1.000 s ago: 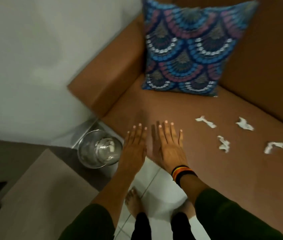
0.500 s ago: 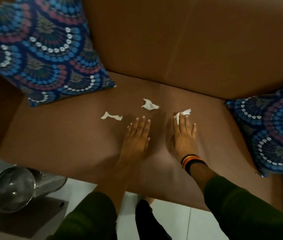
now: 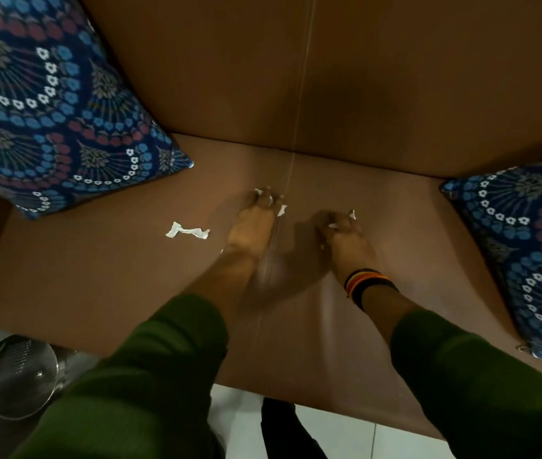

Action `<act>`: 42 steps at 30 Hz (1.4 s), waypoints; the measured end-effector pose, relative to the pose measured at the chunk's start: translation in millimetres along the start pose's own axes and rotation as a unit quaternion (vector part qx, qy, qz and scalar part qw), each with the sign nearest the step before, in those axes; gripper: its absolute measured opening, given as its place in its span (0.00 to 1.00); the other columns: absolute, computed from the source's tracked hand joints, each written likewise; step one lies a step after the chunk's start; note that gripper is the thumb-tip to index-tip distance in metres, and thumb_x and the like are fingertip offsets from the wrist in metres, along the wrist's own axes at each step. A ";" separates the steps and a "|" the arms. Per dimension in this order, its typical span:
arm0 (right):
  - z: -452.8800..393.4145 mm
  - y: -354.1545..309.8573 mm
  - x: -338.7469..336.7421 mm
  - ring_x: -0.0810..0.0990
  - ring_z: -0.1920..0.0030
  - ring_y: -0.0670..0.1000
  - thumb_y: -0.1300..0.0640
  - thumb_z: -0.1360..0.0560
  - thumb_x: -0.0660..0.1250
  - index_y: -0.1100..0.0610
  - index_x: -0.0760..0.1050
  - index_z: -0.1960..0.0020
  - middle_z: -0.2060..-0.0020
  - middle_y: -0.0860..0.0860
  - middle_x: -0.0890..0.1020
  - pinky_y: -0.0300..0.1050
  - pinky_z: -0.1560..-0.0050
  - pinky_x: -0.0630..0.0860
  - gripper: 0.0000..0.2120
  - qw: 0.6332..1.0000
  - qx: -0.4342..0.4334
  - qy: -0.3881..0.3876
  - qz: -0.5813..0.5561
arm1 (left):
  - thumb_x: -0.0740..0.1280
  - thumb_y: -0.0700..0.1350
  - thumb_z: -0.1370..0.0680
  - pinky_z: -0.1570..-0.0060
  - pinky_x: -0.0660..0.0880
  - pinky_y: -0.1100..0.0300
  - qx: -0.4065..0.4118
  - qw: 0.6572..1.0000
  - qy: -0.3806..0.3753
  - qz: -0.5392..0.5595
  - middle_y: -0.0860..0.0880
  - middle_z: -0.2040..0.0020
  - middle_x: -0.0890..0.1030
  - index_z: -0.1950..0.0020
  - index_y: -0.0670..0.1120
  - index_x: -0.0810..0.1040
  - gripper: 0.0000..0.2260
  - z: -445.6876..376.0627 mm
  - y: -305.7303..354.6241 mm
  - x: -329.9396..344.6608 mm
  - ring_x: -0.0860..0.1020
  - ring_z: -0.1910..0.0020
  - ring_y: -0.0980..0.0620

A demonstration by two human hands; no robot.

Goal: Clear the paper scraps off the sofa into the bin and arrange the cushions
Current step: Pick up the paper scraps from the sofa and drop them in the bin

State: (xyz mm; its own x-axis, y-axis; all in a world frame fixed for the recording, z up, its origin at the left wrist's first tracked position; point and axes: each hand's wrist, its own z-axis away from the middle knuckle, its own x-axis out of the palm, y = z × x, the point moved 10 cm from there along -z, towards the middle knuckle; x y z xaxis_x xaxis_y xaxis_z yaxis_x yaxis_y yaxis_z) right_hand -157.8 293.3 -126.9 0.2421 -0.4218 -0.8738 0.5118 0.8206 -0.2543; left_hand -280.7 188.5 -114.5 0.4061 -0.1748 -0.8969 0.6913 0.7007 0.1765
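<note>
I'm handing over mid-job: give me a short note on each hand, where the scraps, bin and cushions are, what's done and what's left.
Left hand: fingers curled on a white paper scrap on the brown sofa seat; grip looks closed, though blurred.
Right hand, with striped wristband: fingers closed on another white scrap.
One twisted white paper scrap lies loose, left of the left hand.
Round shiny metal bin stands on the floor at the seat's front left.
Blue patterned cushions: one at the left corner, one at the right.
Done: two scraps being gathered. Left: loose scrap, binning, arranging cushions.
</note>
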 end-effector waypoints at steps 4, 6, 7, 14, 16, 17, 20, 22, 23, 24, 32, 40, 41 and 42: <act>13.3 -10.1 4.2 0.78 0.41 0.61 0.69 0.24 0.61 0.63 0.79 0.42 0.41 0.59 0.79 0.51 0.41 0.77 0.14 0.999 0.003 -0.021 0.041 | 0.64 0.39 0.18 0.41 0.79 0.48 0.002 1.000 -0.006 -0.008 0.43 0.39 0.82 0.38 0.43 0.82 0.11 24.3 6.1 -17.9 0.82 0.40 0.40; 19.2 -22.1 3.8 0.80 0.44 0.60 0.69 0.24 0.61 0.62 0.79 0.41 0.42 0.58 0.80 0.50 0.41 0.77 0.15 0.999 0.002 -0.041 0.007 | 0.65 0.34 0.22 0.45 0.80 0.49 -0.031 0.999 0.019 0.036 0.44 0.43 0.84 0.42 0.43 0.83 0.12 43.7 -13.8 -29.4 0.84 0.45 0.40; 22.9 -34.2 2.8 0.80 0.44 0.61 0.69 0.23 0.61 0.61 0.79 0.40 0.42 0.59 0.80 0.51 0.41 0.77 0.15 0.999 -0.004 -0.046 -0.022 | 0.67 0.33 0.24 0.47 0.80 0.48 -0.055 0.995 0.034 0.071 0.44 0.45 0.84 0.43 0.43 0.84 0.13 54.8 -29.8 -34.6 0.84 0.47 0.40; 33.4 -163.5 19.9 0.78 0.46 0.51 0.67 0.23 0.61 0.51 0.63 0.25 0.29 0.53 0.68 0.42 0.44 0.76 0.28 0.976 -0.087 -0.072 -0.187 | 0.62 0.37 0.20 0.50 0.81 0.46 -0.161 0.982 0.001 0.094 0.43 0.42 0.83 0.26 0.58 0.69 0.24 99.7 -151.8 -40.9 0.82 0.44 0.37; 28.3 -183.5 42.7 0.77 0.40 0.53 0.65 0.22 0.61 0.52 0.64 0.25 0.26 0.53 0.66 0.48 0.37 0.75 0.26 0.981 -0.109 -0.089 -0.136 | 0.63 0.39 0.18 0.44 0.80 0.45 -0.160 0.984 -0.039 0.073 0.41 0.37 0.81 0.20 0.55 0.62 0.27 95.5 -165.6 -26.9 0.81 0.41 0.37; 25.3 -187.2 52.1 0.77 0.38 0.57 0.62 0.20 0.60 0.50 0.65 0.26 0.29 0.55 0.71 0.54 0.35 0.75 0.24 0.984 -0.112 -0.098 -0.093 | 0.64 0.39 0.18 0.42 0.79 0.45 -0.153 0.985 -0.045 0.059 0.41 0.36 0.81 0.20 0.51 0.62 0.27 92.4 -166.1 -21.4 0.81 0.40 0.37; 21.5 -184.2 67.4 0.80 0.45 0.62 0.56 0.21 0.60 0.48 0.71 0.32 0.43 0.58 0.81 0.55 0.41 0.78 0.18 0.988 -0.116 -0.091 -0.036 | 0.65 0.35 0.20 0.44 0.79 0.48 -0.154 0.987 -0.007 0.048 0.40 0.39 0.81 0.31 0.42 0.77 0.17 88.2 -166.1 -14.2 0.82 0.41 0.38; 27.4 -176.5 69.6 0.81 0.44 0.62 0.61 0.21 0.63 0.56 0.78 0.37 0.42 0.59 0.81 0.51 0.42 0.78 0.14 0.991 -0.079 -0.098 -0.039 | 0.66 0.34 0.20 0.48 0.79 0.50 -0.166 0.985 0.006 0.053 0.40 0.43 0.82 0.41 0.40 0.83 0.10 96.2 -167.6 -10.3 0.82 0.44 0.39; 32.3 -179.1 67.5 0.81 0.43 0.61 0.62 0.21 0.64 0.58 0.80 0.38 0.41 0.59 0.81 0.50 0.41 0.77 0.13 0.992 -0.090 -0.088 -0.034 | 0.66 0.35 0.20 0.49 0.79 0.50 -0.166 0.985 0.003 0.049 0.41 0.44 0.82 0.44 0.40 0.84 0.09 103.6 -168.8 -7.1 0.82 0.45 0.40; 39.8 -181.7 66.8 0.81 0.42 0.61 0.62 0.20 0.64 0.58 0.80 0.38 0.40 0.59 0.80 0.49 0.38 0.77 0.12 0.990 -0.089 -0.096 -0.048 | 0.66 0.36 0.20 0.49 0.79 0.51 -0.165 0.985 0.000 0.054 0.40 0.44 0.82 0.45 0.40 0.85 0.08 111.9 -171.3 -3.7 0.83 0.46 0.40; 76.3 -296.6 43.5 0.81 0.43 0.59 0.59 0.20 0.63 0.58 0.83 0.43 0.44 0.56 0.81 0.51 0.41 0.79 0.11 0.986 -0.137 -0.072 -0.069 | 0.64 0.38 0.18 0.43 0.80 0.49 -0.275 0.933 0.088 0.217 0.44 0.38 0.82 0.32 0.46 0.81 0.16 239.5 -265.7 -6.9 0.83 0.45 0.41; 117.1 -514.2 100.3 0.84 0.51 0.56 0.66 0.25 0.67 0.55 0.85 0.47 0.47 0.54 0.85 0.48 0.43 0.80 0.12 0.963 -0.232 -0.084 -0.110 | 0.64 0.38 0.17 0.43 0.81 0.47 -0.472 0.807 0.139 0.327 0.39 0.46 0.86 0.43 0.40 0.85 0.10 428.4 -437.3 41.4 0.84 0.47 0.40; 121.4 -537.9 115.7 0.84 0.51 0.56 0.65 0.24 0.67 0.56 0.86 0.47 0.48 0.54 0.85 0.47 0.42 0.79 0.11 0.961 -0.234 -0.091 -0.114 | 0.64 0.39 0.17 0.42 0.81 0.48 -0.490 0.794 0.142 0.331 0.39 0.45 0.86 0.41 0.40 0.85 0.11 446.9 -456.3 54.5 0.84 0.46 0.40; 124.2 -559.4 133.3 0.83 0.50 0.57 0.64 0.24 0.67 0.56 0.86 0.48 0.48 0.55 0.85 0.43 0.42 0.78 0.11 0.959 -0.235 -0.102 -0.121 | 0.64 0.39 0.17 0.41 0.80 0.48 -0.503 0.785 0.143 0.332 0.39 0.43 0.86 0.39 0.41 0.85 0.11 463.6 -472.9 67.1 0.84 0.44 0.40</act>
State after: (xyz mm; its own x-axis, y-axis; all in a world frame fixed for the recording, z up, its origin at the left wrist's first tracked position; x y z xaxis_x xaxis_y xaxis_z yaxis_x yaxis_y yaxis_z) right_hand -309.5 -269.8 -49.6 0.3432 -0.6498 -0.6783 0.1578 0.7517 -0.6403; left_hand -303.4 -475.3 -70.1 0.2259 0.5216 -0.8227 -0.4969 0.7882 0.3632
